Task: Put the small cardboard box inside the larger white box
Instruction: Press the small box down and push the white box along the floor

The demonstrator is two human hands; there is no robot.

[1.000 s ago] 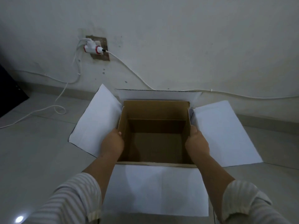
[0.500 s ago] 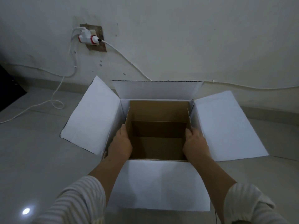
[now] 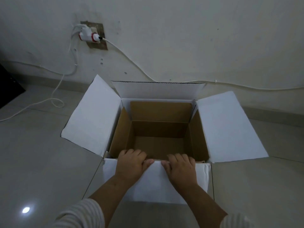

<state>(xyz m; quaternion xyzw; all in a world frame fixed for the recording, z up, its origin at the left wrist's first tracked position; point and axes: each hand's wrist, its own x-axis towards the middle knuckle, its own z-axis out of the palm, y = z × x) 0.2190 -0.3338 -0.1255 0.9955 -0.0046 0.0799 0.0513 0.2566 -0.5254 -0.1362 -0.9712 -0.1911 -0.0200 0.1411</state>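
The small brown cardboard box (image 3: 161,112) sits inside the larger white box (image 3: 92,116) on the floor, open side up and with nothing in it. Its brown flaps lean against the white walls. The white box's four flaps are spread outward. My left hand (image 3: 131,163) and my right hand (image 3: 180,167) lie side by side on the near edge. Their fingers curl over the brown box's near rim and their thumbs rest on the white front flap. The brown box's near wall is hidden behind my hands.
A wall rises just behind the white box, with a socket and white plug (image 3: 89,36) at upper left. White cables (image 3: 56,102) trail over the tiled floor on the left, and one runs along the wall. A dark object (image 3: 8,89) is at the left edge.
The brown box has sunk down into the white box. My hands have left its left and right sides and come together on the near rim.
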